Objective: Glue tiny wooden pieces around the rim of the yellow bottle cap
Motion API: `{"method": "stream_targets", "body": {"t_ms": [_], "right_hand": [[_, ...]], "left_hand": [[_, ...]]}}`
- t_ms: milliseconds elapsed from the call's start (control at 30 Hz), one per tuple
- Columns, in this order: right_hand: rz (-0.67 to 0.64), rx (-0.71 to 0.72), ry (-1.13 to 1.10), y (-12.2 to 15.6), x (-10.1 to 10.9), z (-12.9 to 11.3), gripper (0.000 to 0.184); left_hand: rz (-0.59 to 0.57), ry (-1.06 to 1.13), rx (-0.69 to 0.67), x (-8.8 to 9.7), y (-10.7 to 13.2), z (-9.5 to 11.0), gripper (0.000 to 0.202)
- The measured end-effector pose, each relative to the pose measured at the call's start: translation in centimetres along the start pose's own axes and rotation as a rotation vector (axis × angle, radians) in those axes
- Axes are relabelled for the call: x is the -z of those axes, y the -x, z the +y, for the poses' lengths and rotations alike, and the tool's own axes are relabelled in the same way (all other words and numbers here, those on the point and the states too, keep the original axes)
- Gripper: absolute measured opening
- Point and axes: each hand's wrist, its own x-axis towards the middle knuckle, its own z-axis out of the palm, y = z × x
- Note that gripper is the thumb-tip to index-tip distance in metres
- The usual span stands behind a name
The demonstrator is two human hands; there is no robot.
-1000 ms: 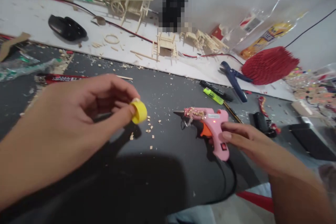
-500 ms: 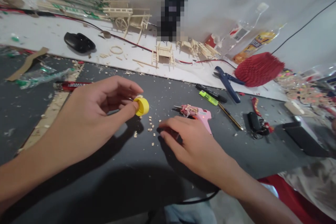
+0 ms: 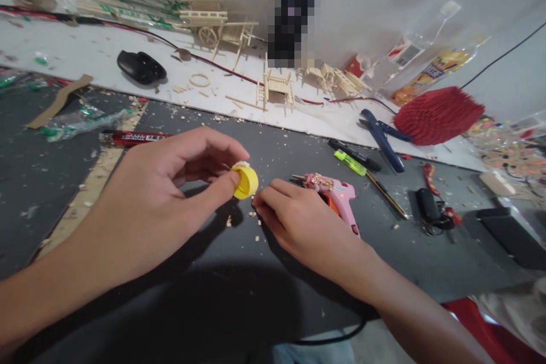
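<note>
My left hand [image 3: 170, 182] is closed, pinching a small yellow ring-shaped piece [image 3: 246, 183] between thumb and fingers above the dark table. Its hollow side faces right, and pale bits sit along its top edge. My right hand [image 3: 294, 213] rests low over the table with its fingertips drawn together among small cut wood pieces [image 3: 257, 238]. Whatever those fingertips hold is hidden. Just behind the right hand lies a pink glue gun [image 3: 336, 187], its metal nozzle pointing left.
Miniature stick furniture [image 3: 277, 85] and a wooden cart [image 3: 207, 25] stand on a white board at the back. A green highlighter [image 3: 350, 162], a pencil [image 3: 386, 194], dark blue cutters [image 3: 384, 139] and keys [image 3: 430, 210] lie to the right. A red marker [image 3: 136, 137] lies left.
My right hand has closed its fingertips down onto the wood pieces, coming nearer the yellow ring. The left hand still holds the ring. The whole view has shifted slightly.
</note>
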Motion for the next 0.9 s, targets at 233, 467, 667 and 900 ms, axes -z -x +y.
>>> {"method": "stream_targets", "body": {"t_ms": [233, 467, 667, 900], "right_hand": [[0.092, -0.006, -0.046, 0.6, -0.2, 0.2, 0.021], [0.22, -0.207, -0.664, 2.8, 2.4, 0.2, 0.016], [0.188, -0.12, -1.085, 3.3, 2.1, 0.3, 0.018], [0.156, -0.017, -1.22, 3.6, 2.2, 0.8, 0.015]], "left_hand": [[0.028, 0.008, -0.003, -0.4, 0.2, 0.1, 0.01], [0.007, -0.07, 0.011, -0.6, 0.8, -0.4, 0.007], [0.075, -0.218, -0.202, -1.2, 1.1, -0.9, 0.015], [0.07, -0.448, -0.454, -1.4, 2.5, -1.2, 0.017]]}}
